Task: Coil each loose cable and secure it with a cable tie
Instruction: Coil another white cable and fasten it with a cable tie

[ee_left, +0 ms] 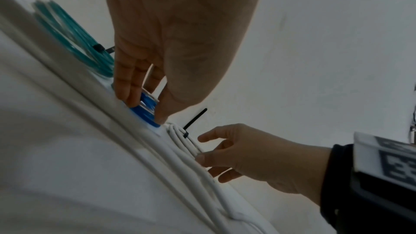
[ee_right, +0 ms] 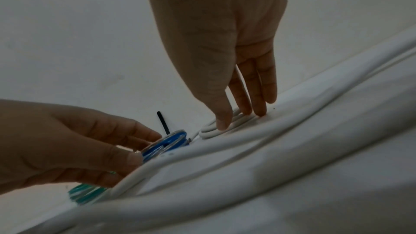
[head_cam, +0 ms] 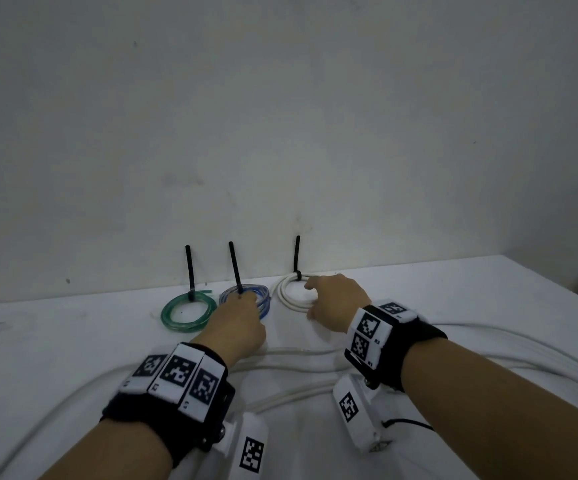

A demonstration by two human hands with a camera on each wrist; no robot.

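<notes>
1. White tabletop (head_cam: 55,341) meets a bare pale wall (head_cam: 280,116); three tied coils lie in a row close to that wall.
2. Blue coil (head_cam: 263,299) sits in the middle of the row, its black cable tie (head_cam: 235,266) standing up from the far side. The left hand (head_cam: 237,323) pinches this coil at its near edge: in the left wrist view the thumb is on one side and the fingers (ee_left: 126,84) on the other, curled round the strands.
3. White coil (head_cam: 285,292) lies just right of the blue one, with its own black tie (head_cam: 297,254) upright against the wall. The right hand (head_cam: 336,303) rests on it with straight, relaxed fingers (ee_right: 258,95); the tips press down on the loops and the thumb touches the near edge, nothing clasped.
4. Green coil (head_cam: 183,311) lies just left of the blue coil, untouched, its tie (head_cam: 189,268) also upright.
5. Long loose white cable (head_cam: 298,393) sprawls across the table nearer the person, running under both wrists.
</notes>
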